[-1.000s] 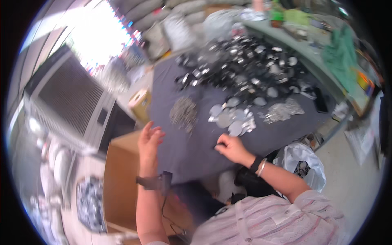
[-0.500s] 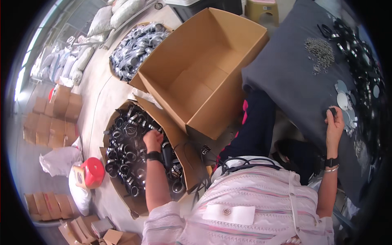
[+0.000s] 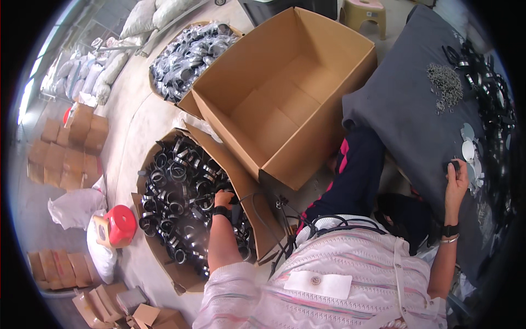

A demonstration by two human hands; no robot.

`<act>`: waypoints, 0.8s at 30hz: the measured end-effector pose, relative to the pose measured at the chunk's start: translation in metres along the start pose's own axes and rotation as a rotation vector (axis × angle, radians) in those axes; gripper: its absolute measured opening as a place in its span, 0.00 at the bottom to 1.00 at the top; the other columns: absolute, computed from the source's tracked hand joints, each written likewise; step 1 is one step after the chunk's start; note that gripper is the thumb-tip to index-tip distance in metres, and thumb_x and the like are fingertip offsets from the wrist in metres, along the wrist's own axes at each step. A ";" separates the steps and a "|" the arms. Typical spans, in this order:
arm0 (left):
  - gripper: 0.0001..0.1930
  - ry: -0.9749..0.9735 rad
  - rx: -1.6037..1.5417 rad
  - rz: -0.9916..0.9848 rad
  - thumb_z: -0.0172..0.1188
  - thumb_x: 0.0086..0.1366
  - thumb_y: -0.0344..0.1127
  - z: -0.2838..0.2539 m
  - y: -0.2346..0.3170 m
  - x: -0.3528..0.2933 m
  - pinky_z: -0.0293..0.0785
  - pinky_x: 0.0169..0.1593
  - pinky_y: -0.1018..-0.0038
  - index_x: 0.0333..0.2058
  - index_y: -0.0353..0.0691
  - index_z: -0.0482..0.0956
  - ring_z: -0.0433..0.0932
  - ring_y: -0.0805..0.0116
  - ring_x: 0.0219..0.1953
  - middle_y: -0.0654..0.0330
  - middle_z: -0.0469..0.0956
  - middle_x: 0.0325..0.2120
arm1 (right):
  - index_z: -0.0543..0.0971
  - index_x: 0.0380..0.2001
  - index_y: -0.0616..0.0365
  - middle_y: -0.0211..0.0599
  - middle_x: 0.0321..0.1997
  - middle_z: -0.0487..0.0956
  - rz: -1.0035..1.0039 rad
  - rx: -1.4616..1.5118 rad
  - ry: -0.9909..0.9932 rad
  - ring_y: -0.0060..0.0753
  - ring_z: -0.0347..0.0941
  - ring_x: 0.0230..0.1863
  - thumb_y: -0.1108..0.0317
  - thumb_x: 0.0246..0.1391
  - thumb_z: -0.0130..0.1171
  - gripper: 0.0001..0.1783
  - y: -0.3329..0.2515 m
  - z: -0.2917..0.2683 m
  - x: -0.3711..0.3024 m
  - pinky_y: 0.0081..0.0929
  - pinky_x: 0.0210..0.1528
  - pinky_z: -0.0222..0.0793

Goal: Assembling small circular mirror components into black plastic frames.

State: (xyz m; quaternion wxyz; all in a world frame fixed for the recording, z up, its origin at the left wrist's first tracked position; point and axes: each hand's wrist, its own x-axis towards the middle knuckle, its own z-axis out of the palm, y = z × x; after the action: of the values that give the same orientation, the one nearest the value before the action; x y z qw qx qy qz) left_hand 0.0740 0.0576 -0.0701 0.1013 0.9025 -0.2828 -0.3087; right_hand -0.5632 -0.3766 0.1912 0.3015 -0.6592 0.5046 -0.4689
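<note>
My left hand [image 3: 223,198] is down in a cardboard box [image 3: 141,204] full of black parts with shiny round rings [image 3: 176,172]. Its fingers are closed round one of these black ringed parts, mostly hidden by the hand. At the right, my right hand [image 3: 456,174] pinches a small black piece [image 3: 454,164] over a table covered with grey cloth [image 3: 394,98]. Beside those fingertips lie flat, pale round discs [image 3: 469,149]. A pile of small metal pieces [image 3: 445,85] sits farther back, and many black parts [image 3: 496,104] line the table's right side.
A large open cardboard box [image 3: 263,112] stands between the parts box and the table. Behind it is a box of plastic-wrapped parts [image 3: 189,57]. A red stool [image 3: 121,226], a beige stool [image 3: 364,13] and stacked cartons [image 3: 71,145] stand around.
My left hand has moved slightly right and nearer within the parts box. My right hand still pinches the small black piece by the discs. The whole view has shifted a little.
</note>
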 end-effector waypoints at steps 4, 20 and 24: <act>0.39 -0.187 0.130 -0.065 0.71 0.45 0.38 0.043 -0.018 0.046 0.78 0.27 0.58 0.54 0.37 0.62 0.78 0.52 0.42 0.49 0.76 0.43 | 0.74 0.41 0.59 0.18 0.27 0.65 0.022 -0.084 -0.012 0.09 0.56 0.24 0.71 0.58 0.54 0.08 -0.009 -0.004 -0.001 0.12 0.25 0.52; 0.18 0.257 0.104 -0.402 0.62 0.48 0.47 -0.053 0.043 -0.047 0.77 0.37 0.64 0.28 0.34 0.82 0.82 0.55 0.32 0.48 0.81 0.27 | 0.73 0.48 0.62 0.36 0.29 0.71 -0.124 -0.591 -0.051 0.30 0.67 0.27 0.71 0.53 0.56 0.18 -0.032 0.005 0.010 0.25 0.32 0.64; 0.10 0.230 0.769 0.397 0.61 0.53 0.38 -0.100 0.031 -0.069 0.72 0.21 0.62 0.25 0.36 0.79 0.80 0.60 0.20 0.51 0.78 0.20 | 0.74 0.45 0.64 0.47 0.39 0.73 -0.252 -0.783 -0.089 0.48 0.72 0.38 0.70 0.52 0.56 0.16 -0.028 0.000 0.017 0.35 0.41 0.67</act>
State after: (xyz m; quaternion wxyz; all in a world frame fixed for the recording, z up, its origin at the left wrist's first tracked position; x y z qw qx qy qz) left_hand 0.0764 0.0726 0.0544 -0.1534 0.8312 -0.5318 -0.0532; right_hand -0.5512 -0.3838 0.2209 -0.0101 -0.8004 0.5466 -0.2459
